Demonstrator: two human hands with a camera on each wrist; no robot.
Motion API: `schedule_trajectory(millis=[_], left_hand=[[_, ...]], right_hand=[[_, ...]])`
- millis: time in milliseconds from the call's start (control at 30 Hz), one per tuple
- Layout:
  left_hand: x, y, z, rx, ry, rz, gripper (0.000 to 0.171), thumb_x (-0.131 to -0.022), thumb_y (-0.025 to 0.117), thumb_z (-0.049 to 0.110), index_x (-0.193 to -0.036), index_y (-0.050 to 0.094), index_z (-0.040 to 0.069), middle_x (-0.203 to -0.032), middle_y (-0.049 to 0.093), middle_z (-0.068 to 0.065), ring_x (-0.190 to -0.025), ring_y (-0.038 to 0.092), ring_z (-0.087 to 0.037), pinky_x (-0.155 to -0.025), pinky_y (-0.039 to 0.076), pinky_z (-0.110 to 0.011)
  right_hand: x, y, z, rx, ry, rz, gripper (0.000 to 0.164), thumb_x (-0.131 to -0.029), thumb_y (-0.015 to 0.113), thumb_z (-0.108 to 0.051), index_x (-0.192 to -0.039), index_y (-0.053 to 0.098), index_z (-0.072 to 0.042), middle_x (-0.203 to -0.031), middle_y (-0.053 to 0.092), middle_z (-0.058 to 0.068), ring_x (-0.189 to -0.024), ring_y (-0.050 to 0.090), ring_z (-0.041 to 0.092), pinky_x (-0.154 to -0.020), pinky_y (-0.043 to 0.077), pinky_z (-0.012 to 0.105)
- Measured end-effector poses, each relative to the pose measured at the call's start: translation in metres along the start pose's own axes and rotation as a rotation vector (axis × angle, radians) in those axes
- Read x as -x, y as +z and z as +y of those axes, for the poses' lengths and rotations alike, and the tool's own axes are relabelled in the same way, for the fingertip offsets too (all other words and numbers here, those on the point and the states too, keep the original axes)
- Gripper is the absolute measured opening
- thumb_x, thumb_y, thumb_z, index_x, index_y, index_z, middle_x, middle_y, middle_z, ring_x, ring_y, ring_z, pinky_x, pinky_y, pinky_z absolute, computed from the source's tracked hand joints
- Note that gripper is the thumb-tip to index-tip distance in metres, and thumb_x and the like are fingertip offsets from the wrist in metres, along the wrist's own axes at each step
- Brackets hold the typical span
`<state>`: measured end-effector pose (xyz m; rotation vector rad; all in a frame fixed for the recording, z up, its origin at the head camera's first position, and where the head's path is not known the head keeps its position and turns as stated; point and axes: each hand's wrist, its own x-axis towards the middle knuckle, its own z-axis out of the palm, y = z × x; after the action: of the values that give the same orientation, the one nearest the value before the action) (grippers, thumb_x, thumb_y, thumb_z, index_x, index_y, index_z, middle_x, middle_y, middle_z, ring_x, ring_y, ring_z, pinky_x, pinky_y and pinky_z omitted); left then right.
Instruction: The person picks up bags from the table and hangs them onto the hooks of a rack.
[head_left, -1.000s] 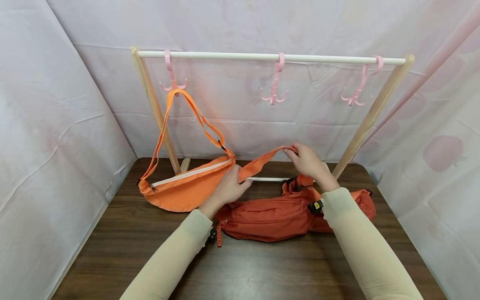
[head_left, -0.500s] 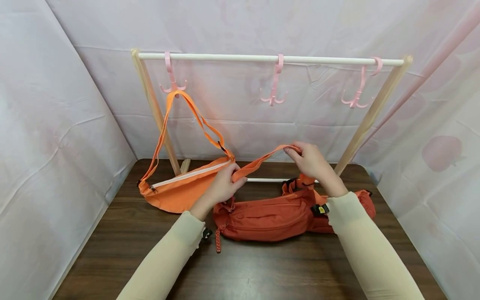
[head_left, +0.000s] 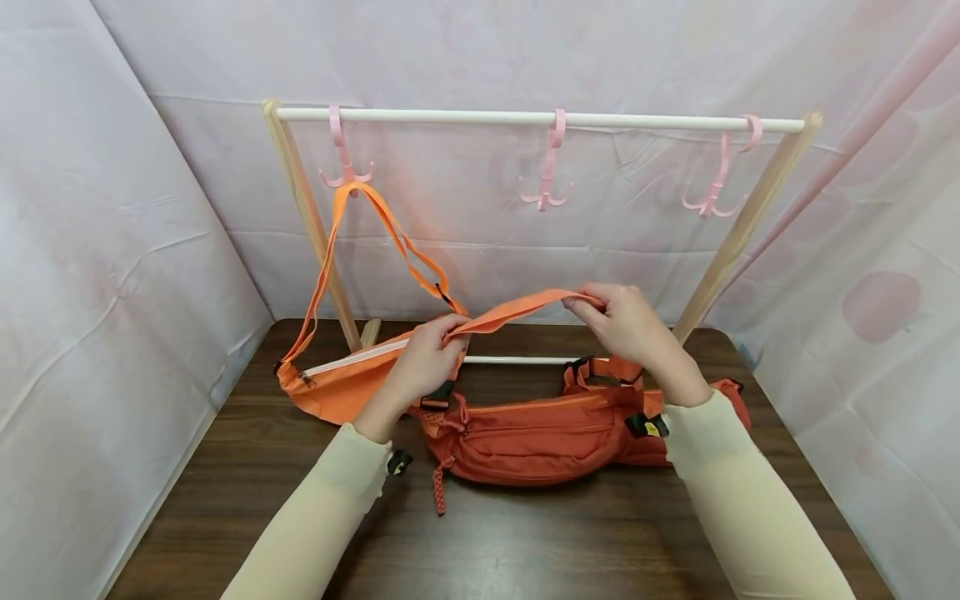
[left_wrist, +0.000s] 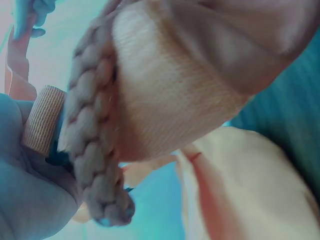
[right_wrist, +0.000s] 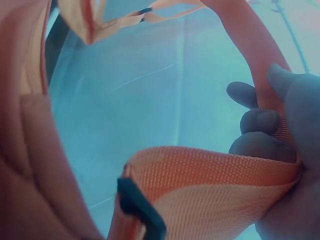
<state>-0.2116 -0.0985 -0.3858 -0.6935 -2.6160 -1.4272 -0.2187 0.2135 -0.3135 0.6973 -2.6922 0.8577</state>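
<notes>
A rust-red waist bag lies on the table, its orange strap lifted above it between my hands. My left hand pinches the strap's left part, in front of the orange bag. With curled fingers my right hand grips the strap further right; in the right wrist view the webbing runs through that hand and folds back below it. A dark buckle shows under my left hand. The left wrist view has a braided zipper pull close to the camera, beside my left palm.
An orange sling bag hangs by its strap from the left pink hook, its body low at the table. Two more pink hooks, middle and right, hang on the white rail. Another red bag part lies behind my right forearm.
My left hand has moved left and slightly up with the strap, which now stretches longer between the hands. The buckle below it has come into view. My right hand has shifted slightly right.
</notes>
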Motion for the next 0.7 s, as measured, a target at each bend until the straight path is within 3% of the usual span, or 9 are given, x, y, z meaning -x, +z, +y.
schedule_trajectory(millis=[167,300,433,567,700], left_hand=[[0.003,-0.014,0.012,0.07,0.035,-0.015,0.017,-0.101,0.047,0.035,-0.112,0.058,0.028,-0.074,0.063,-0.002,-0.041,0.041,-0.024,-0.039,0.036,-0.034],[0.006,-0.021,0.023,0.135,0.038,-0.05,0.019,-0.1,0.049,0.039,-0.114,0.054,0.027,-0.073,0.065,-0.006,-0.039,0.039,-0.026,-0.035,0.032,-0.035],[0.006,-0.03,0.029,0.14,0.045,-0.087,0.019,-0.099,0.049,0.041,-0.102,0.058,0.025,-0.07,0.064,-0.008,-0.035,0.034,-0.026,-0.032,0.029,-0.036],[0.004,-0.038,0.034,0.128,0.075,-0.106,0.024,-0.098,0.049,0.044,-0.093,0.064,0.025,-0.065,0.062,-0.005,-0.034,0.034,-0.026,-0.032,0.029,-0.036],[0.004,-0.046,0.042,0.154,0.099,-0.122,0.025,-0.099,0.049,0.041,-0.094,0.067,0.024,-0.064,0.061,-0.002,-0.035,0.04,-0.024,-0.035,0.035,-0.034]], right_hand=[[0.003,-0.01,-0.014,-0.016,-0.021,0.01,0.022,-0.096,0.05,-0.049,-0.096,0.066,-0.034,-0.056,0.043,-0.001,-0.043,0.035,0.016,-0.047,0.033,0.033],[0.005,-0.017,-0.02,-0.025,-0.022,0.008,0.02,-0.095,0.052,-0.049,-0.102,0.063,-0.034,-0.056,0.043,-0.001,-0.042,0.036,0.017,-0.046,0.033,0.033],[0.004,-0.022,-0.022,-0.028,-0.024,-0.012,0.018,-0.095,0.052,-0.049,-0.098,0.062,-0.035,-0.056,0.042,0.0,-0.044,0.037,0.017,-0.046,0.033,0.033],[0.002,-0.027,-0.021,-0.052,-0.046,-0.048,0.018,-0.095,0.053,-0.048,-0.09,0.063,-0.035,-0.057,0.043,0.0,-0.044,0.038,0.018,-0.045,0.034,0.033],[0.002,-0.032,-0.018,-0.137,-0.064,-0.134,0.02,-0.097,0.052,-0.045,-0.089,0.065,-0.032,-0.055,0.044,0.001,-0.041,0.038,0.018,-0.04,0.035,0.033]])
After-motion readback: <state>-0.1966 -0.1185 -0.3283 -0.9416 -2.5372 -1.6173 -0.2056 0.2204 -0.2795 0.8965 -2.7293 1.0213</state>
